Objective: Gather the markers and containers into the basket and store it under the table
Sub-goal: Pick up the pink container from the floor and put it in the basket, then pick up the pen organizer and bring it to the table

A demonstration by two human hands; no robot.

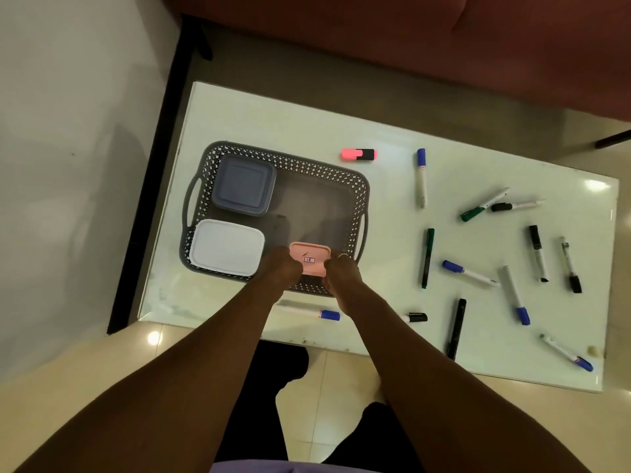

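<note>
both hands, left (281,264) and right (341,269), fingers grasping small pink lidded plastic container (310,258) inside grey perforated plastic basket (355,189); markers scattered on counter (478,158).

1. The table (307,124) has a glossy, glass-like top that reflects lamps.
2. The basket (355,189) looks like grey plastic, its walls pierced in a lattice.
3. The blue lid (244,184), white lid (227,247) and pink lid (310,259) look like smooth matt plastic.
4. The floor (341,404) is shiny tile.
5. The highlighter (358,154) looks like smooth plastic.
</note>
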